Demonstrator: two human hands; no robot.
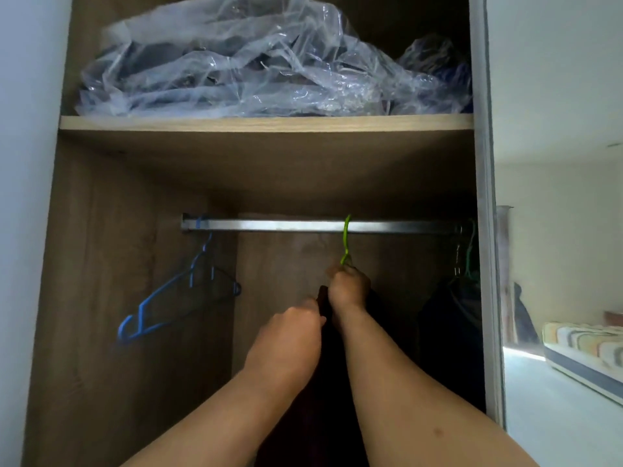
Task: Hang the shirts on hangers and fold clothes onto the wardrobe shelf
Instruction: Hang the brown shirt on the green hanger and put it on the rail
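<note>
Both forearms reach up from the bottom edge of the view, and between them hangs the dark garment (328, 382), the nearest of the task's things; it falls from the green hanger (345, 242), whose hook sits over the metal rail (303, 226) near the middle of the wardrobe. The right hand (349, 288) has its grip closed around the neck of this hanger, just under the hook, and the left hand (291, 335) at about 7 o'clock from it pinches the dark cloth at its upper edge, fingers together on the fabric. I judge the garment to be soft and limp and rather light, so it will not keep any shape by itself and can slide off a smooth thin hanger if one shoulder is pulled more than the other. The safe place to hold is the hanger neck for the weight, and the cloth close to the shoulder seam for straightening, with small pulls only. The hanger looks thin, so it may bend or swing. At 9 o'clock from the hands an empty blue hanger (168, 298) hangs tilted from the left end of the rail, and at 3 o'clock other dark clothes (451, 318) hang at the right end. At 12 o'clock the shelf (266, 123) carries clothes wrapped in clear plastic (236, 62).
</note>
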